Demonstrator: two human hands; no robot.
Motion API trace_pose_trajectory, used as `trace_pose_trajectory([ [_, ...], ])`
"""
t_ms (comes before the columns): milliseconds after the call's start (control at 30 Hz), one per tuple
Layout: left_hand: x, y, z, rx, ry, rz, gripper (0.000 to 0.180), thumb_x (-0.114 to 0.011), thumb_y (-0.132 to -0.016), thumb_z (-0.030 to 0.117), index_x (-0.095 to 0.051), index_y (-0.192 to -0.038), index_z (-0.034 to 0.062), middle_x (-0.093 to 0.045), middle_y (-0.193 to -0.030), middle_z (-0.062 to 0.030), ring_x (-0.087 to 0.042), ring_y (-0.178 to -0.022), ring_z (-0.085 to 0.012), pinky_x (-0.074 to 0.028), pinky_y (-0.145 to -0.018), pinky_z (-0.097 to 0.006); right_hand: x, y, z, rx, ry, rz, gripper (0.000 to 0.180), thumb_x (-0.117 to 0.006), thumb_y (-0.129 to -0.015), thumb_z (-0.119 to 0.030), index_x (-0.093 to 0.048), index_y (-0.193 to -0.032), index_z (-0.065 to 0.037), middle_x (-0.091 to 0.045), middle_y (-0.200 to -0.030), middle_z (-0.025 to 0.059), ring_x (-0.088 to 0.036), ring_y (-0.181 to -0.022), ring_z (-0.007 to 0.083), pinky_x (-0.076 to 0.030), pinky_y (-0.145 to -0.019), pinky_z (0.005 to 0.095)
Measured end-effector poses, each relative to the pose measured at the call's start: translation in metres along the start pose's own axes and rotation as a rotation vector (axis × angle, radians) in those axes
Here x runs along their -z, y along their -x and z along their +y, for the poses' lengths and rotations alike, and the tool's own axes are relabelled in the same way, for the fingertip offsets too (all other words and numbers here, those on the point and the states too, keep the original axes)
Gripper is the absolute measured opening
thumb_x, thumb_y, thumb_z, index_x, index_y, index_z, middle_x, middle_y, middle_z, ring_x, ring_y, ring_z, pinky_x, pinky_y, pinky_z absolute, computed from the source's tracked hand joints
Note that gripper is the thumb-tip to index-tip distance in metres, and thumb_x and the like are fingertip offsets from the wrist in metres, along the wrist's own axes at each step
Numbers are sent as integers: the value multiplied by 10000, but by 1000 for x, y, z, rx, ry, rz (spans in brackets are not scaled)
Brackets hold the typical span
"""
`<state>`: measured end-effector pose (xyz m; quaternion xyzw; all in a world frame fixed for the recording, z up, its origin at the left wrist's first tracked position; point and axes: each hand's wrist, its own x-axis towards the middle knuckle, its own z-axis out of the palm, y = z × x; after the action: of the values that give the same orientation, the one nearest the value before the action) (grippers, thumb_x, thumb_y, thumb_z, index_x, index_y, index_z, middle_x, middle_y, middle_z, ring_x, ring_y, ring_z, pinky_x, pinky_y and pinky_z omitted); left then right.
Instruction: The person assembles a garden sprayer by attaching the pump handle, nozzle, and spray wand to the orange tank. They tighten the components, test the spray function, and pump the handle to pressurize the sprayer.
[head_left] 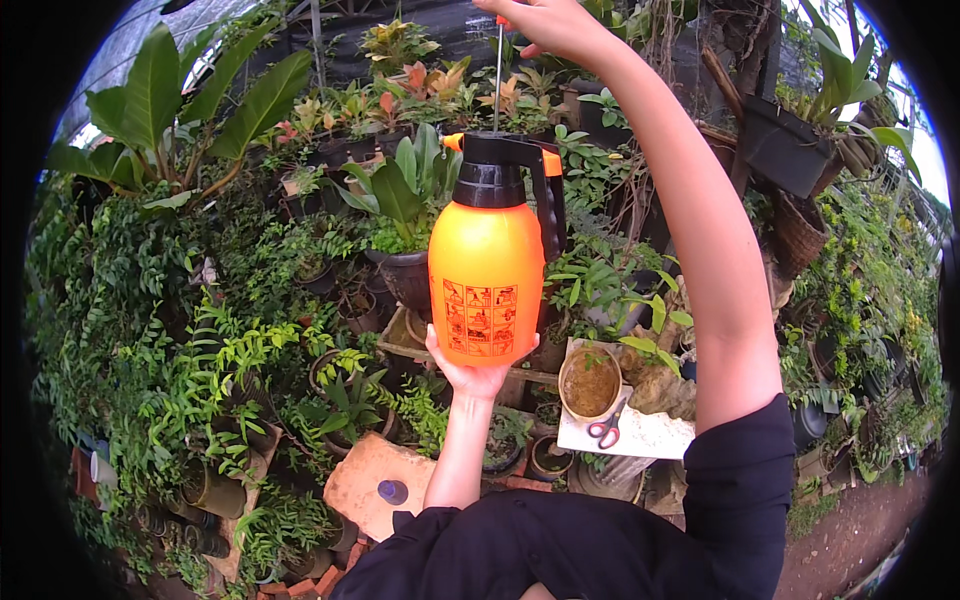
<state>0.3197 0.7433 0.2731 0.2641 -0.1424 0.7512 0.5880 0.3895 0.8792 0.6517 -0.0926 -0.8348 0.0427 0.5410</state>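
An orange pressure sprayer bottle (486, 278) with a black top and handle is held up in front of me. My left hand (472, 375) cups its base from below. My right hand (545, 24) is raised near the top edge, closed on the orange knob of the thin pump rod (497, 80), which is pulled far up out of the black cap. The bottle's nozzle points left.
Potted plants crowd the whole ground below, with big-leaved plants at the upper left. A white slab (640, 432) holds a brown pot and red-handled scissors (605, 428). A flat stone (372, 480) with a small dark cap lies lower centre. Hanging pots (782, 145) are on the right.
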Motion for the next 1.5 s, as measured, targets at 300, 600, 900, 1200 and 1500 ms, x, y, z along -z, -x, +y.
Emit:
trace_pose_trajectory([
  [300,11,0,1,162,174,-49,834,-548,-853,648,-255,-1533,263,-299,-1562,-126,-387,-1350,-446,-401,-905,-766,9,-25,12,-1,268,-182,430,-554,-932,-428,-685,-924,-18,-691,-782,139,-669,-773,250,-520,-732,375],
  [600,9,-3,-2,189,135,-33,859,-537,-846,667,-253,-1536,241,-295,-1561,-145,-387,-1348,-458,-410,-912,-761,14,-13,26,-62,258,-221,388,-477,-922,-320,-653,-831,13,-671,-722,168,-664,-710,275,-513,-704,410],
  [900,7,1,-5,149,78,34,850,-500,-843,681,-281,-1526,225,-329,-1541,-154,-430,-1309,-470,-436,-885,-759,1,20,60,-25,257,-180,407,-452,-935,-331,-642,-886,26,-672,-749,186,-679,-743,288,-521,-732,402],
  [1200,15,4,0,138,50,102,816,-447,-859,681,-301,-1518,222,-344,-1530,-159,-442,-1295,-479,-449,-865,-762,-3,44,96,-86,202,-164,361,-476,-925,-301,-498,-822,45,-508,-641,92,-481,-637,165,-431,-660,354],
  [1500,3,-1,0,72,-52,175,793,-416,-874,665,-316,-1510,202,-393,-1499,-164,-487,-1260,-471,-479,-844,-741,24,14,86,-209,178,-191,376,-451,-933,-289,-573,-745,14,-617,-655,139,-634,-638,214,-492,-618,389],
])
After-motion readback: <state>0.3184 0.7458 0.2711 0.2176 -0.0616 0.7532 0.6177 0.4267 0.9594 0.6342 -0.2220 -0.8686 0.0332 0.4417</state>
